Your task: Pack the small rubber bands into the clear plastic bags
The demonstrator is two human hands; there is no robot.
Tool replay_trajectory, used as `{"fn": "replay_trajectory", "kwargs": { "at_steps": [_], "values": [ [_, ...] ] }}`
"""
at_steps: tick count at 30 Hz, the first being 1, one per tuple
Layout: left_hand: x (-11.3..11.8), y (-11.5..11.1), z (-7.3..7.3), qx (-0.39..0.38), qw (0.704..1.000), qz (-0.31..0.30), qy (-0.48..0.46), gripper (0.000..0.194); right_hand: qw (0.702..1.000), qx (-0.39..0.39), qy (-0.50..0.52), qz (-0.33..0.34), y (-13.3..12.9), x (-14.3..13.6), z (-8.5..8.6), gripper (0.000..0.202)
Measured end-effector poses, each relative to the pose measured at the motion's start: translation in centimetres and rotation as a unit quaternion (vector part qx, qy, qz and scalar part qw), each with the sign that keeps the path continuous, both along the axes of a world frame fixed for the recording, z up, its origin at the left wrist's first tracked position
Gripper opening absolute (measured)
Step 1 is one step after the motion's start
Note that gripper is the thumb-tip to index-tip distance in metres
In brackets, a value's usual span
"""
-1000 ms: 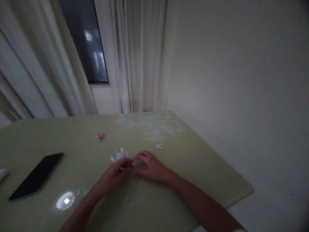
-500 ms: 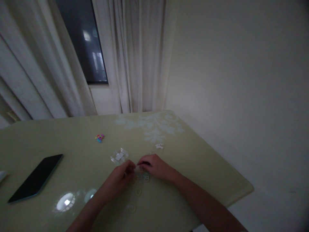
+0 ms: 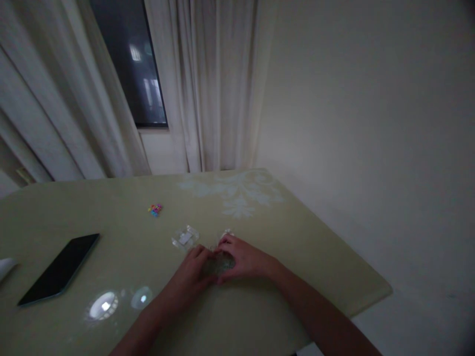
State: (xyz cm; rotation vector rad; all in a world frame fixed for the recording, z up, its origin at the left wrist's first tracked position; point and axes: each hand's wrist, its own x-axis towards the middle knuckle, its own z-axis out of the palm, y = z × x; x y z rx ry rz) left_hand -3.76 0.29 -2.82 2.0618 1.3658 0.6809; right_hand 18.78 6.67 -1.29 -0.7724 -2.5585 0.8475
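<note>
Both my hands rest on the table, curved around a small pile of pale rings (image 3: 221, 264), whose single pieces are hard to make out in the dim light. My left hand (image 3: 193, 269) borders the pile on the left, thumb and fingers apart. On the other side my right hand (image 3: 243, 257) is cupped, its thumb low and its fingers arched over the far edge. The fingertips of the two hands nearly meet behind the pile. Some small white pieces (image 3: 227, 232) show just beyond my right fingers. A clear plastic packet (image 3: 185, 237) lies beyond my left hand.
A cluster of small colourful pieces (image 3: 155, 209) lies farther back on the table (image 3: 111, 207). At left is a dark tablet (image 3: 61, 269), with a white object (image 3: 6, 267) beside it. A wall (image 3: 352, 148) runs along the table's right side.
My hands have gone from fingertips close together to cupping around the pile. Loose rings that lay nearer me have been drawn in. The white pieces have shifted left, up against my right fingers.
</note>
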Motion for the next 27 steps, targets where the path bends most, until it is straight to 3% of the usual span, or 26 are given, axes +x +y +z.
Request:
{"fn": "replay_trajectory", "kwargs": {
  "at_steps": [5,10,12,15,22,25,27],
  "values": [
    [-0.4,0.3,-0.6,0.084,0.996,0.014,0.038,0.056,0.997,0.041,-0.014,-0.070,0.5,0.4,0.0,0.074],
    [0.0,0.8,-0.9,0.057,0.998,0.000,0.008,0.041,0.975,0.060,-0.086,-0.194,1.5,1.5,0.7,0.066],
    [0.4,1.0,-0.9,0.040,0.999,-0.005,-0.005,0.032,0.983,0.051,-0.073,-0.161,1.6,1.8,0.7,0.075],
    [0.9,1.0,-0.8,0.023,1.000,-0.007,-0.014,0.023,0.998,0.013,-0.028,-0.045,1.4,1.9,0.4,0.085],
    [0.5,1.1,0.3,0.008,0.998,0.009,-0.065,0.023,0.999,-0.006,-0.027,-0.018,0.3,-0.3,-0.1,0.011],
    [-1.5,1.0,1.1,-0.052,0.995,-0.006,-0.079,0.025,1.000,-0.018,0.002,0.001,0.2,-0.5,0.2,0.012],
    [-3.2,0.7,1.8,-0.098,0.991,-0.055,-0.068,0.027,0.999,-0.040,0.014,0.000,0.3,-0.1,0.4,0.015]
  ]
}}
